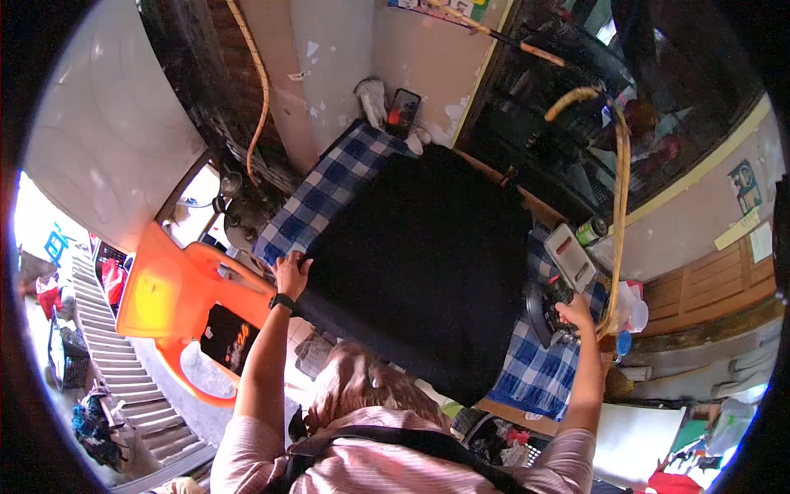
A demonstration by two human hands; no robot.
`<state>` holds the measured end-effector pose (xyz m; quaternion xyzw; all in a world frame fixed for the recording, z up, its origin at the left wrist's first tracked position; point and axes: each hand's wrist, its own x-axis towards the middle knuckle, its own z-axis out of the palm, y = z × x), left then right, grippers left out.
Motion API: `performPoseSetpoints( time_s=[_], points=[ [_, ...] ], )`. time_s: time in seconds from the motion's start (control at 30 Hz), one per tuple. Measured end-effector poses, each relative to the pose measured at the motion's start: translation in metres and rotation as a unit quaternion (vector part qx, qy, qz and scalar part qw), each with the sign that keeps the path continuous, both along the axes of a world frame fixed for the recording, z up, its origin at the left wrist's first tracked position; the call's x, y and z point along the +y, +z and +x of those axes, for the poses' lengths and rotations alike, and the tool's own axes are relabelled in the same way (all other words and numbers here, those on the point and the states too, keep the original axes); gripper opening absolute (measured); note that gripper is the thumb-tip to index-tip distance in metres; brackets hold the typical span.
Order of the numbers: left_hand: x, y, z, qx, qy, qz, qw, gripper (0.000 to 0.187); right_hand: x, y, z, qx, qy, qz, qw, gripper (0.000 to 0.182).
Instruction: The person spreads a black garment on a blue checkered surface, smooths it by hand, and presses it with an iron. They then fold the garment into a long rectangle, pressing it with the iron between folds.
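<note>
"Where's that black cloth (420,263)?"

"Spread right in front of the person, over the blue-and-white checked cloth (329,185). The left grip (290,276) is at its near left edge, fingers apart."

"And the right grip (576,311)?"

"Clamped around the handle of the iron (539,314). That's over on the checked cloth, just beside the black one, near the pale tray (570,258). The orange chair (156,305) stands off to the left."

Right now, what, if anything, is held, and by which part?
The right hand holds the iron by its handle. The left hand touches the black cloth at its edge; any grip unclear.
</note>
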<state>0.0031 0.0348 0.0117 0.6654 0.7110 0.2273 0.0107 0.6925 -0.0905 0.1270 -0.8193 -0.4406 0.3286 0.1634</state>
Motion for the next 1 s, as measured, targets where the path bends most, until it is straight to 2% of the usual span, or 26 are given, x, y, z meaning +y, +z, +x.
performPoseSetpoints(
  time_s=[0.03, 0.1, 0.13, 0.17, 0.2, 0.23, 0.27, 0.33, 0.37, 0.4, 0.43, 0.47, 0.5, 0.57, 0.63, 0.67, 0.7, 0.77, 0.8, 0.87, 0.9, 1.0],
  points=[
    [0.004, -0.003, -0.007, -0.009, -0.004, -0.01, 1.0, 0.034, 0.002, -0.003, 0.0, -0.005, -0.002, 0.0, 1.0, 0.028],
    [0.009, -0.008, -0.018, -0.041, 0.004, 0.002, 0.999, 0.029, 0.003, -0.007, -0.005, 0.071, -0.22, 0.03, 0.972, 0.017],
    [0.012, -0.016, -0.029, -0.04, -0.02, 0.022, 0.999, 0.028, -0.003, -0.042, 0.022, 0.164, -0.226, 0.105, 0.955, 0.015],
    [0.018, -0.026, -0.034, -0.042, -0.04, 0.041, 0.997, 0.026, -0.001, -0.013, -0.018, 0.064, -0.212, 0.053, 0.974, 0.017],
    [0.023, -0.017, -0.032, -0.109, -0.036, -0.015, 0.993, 0.024, 0.004, 0.028, -0.072, -0.033, -0.198, -0.004, 0.98, 0.019],
    [0.029, -0.004, -0.024, -0.184, -0.044, -0.008, 0.982, 0.025, -0.003, 0.03, -0.087, 0.069, -0.174, 0.058, 0.981, 0.019],
    [0.042, -0.01, -0.016, -0.169, -0.044, -0.015, 0.984, 0.027, -0.005, 0.049, -0.109, 0.143, -0.141, 0.03, 0.979, 0.02],
    [0.075, -0.013, 0.001, -0.139, -0.073, -0.034, 0.987, 0.033, 0.003, 0.056, -0.158, 0.007, -0.063, -0.065, 0.996, 0.019],
    [0.091, -0.009, 0.017, -0.127, -0.098, -0.045, 0.986, 0.036, 0.009, 0.061, -0.192, 0.047, -0.028, -0.058, 0.997, 0.023],
    [0.102, 0.003, 0.038, -0.119, -0.088, -0.061, 0.987, 0.037, 0.007, 0.019, -0.198, -0.058, 0.069, -0.053, 0.995, 0.031],
    [0.111, 0.015, 0.056, -0.109, -0.077, -0.079, 0.988, 0.039, 0.019, 0.047, -0.247, -0.102, 0.118, -0.049, 0.987, 0.043],
    [0.122, 0.008, 0.066, -0.092, -0.091, -0.068, 0.989, 0.037, 0.023, 0.034, -0.268, -0.096, 0.137, -0.054, 0.984, 0.052],
    [0.131, -0.001, 0.072, -0.075, -0.104, -0.056, 0.99, 0.035, 0.025, 0.022, -0.287, -0.111, 0.143, -0.047, 0.982, 0.052],
    [0.141, 0.0, 0.073, -0.077, -0.109, -0.035, 0.99, 0.033, 0.033, 0.008, -0.311, -0.132, 0.164, 0.0, 0.977, 0.049],
    [0.15, 0.003, 0.063, -0.073, -0.117, -0.014, 0.99, 0.03, 0.058, 0.011, -0.314, -0.115, 0.121, -0.016, 0.986, 0.043],
    [0.155, 0.001, 0.057, -0.044, -0.121, 0.005, 0.992, 0.027, 0.072, 0.01, -0.309, -0.126, 0.077, -0.061, 0.987, 0.038],
    [0.157, -0.001, 0.053, -0.018, -0.126, 0.024, 0.992, 0.023, 0.08, 0.005, -0.303, -0.125, 0.058, 0.034, 0.99, 0.032],
    [0.157, -0.008, 0.052, 0.002, -0.137, 0.024, 0.99, 0.022, 0.098, -0.013, -0.28, -0.112, -0.009, 0.023, 0.993, 0.035],
    [0.159, -0.009, 0.053, 0.021, -0.146, 0.029, 0.989, 0.02, 0.103, -0.015, -0.279, -0.114, -0.008, 0.023, 0.993, 0.035],
    [0.166, -0.01, 0.064, 0.015, -0.154, 0.069, 0.986, 0.02, 0.111, -0.017, -0.279, -0.075, -0.018, -0.008, 0.997, 0.054],
    [0.167, -0.009, 0.071, 0.01, -0.163, 0.107, 0.981, 0.02, 0.115, 0.009, -0.302, -0.08, 0.052, -0.015, 0.995, 0.065],
    [0.175, 0.001, 0.095, -0.006, -0.183, 0.069, 0.981, 0.022, 0.121, 0.016, -0.351, -0.113, 0.237, -0.047, 0.964, 0.066]
  ],
)
